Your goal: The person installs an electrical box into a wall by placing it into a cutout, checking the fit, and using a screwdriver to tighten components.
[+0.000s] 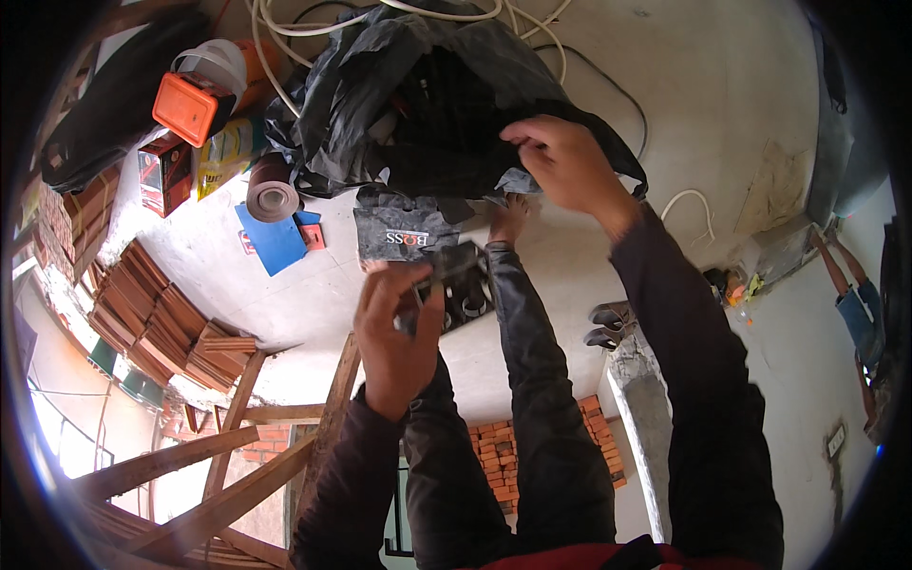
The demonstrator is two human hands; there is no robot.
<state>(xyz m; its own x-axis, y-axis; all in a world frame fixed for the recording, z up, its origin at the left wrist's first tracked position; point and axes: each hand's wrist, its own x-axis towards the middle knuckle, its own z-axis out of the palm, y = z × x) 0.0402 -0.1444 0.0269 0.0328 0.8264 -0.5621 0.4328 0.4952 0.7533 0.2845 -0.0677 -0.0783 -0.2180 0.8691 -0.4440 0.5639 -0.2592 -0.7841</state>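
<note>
Left hand [400, 334] pinches a dark, glossy box [462, 269] (round pieces [474, 303] inside); right hand [566, 163], grip unclear, curls before a crumpled black bag [353, 100].

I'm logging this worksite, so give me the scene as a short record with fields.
Left hand: holding a dark case, contents unclear
Right hand: over the near side of the bag, fingers curled; contact unclear
Bag: black, mouth open, on the floor
Left of bag: brown roll, blue sheet
Picture's left side: tiles in rows; wooden beams lower down
Right of legs: shoes
Far right: another person
</note>
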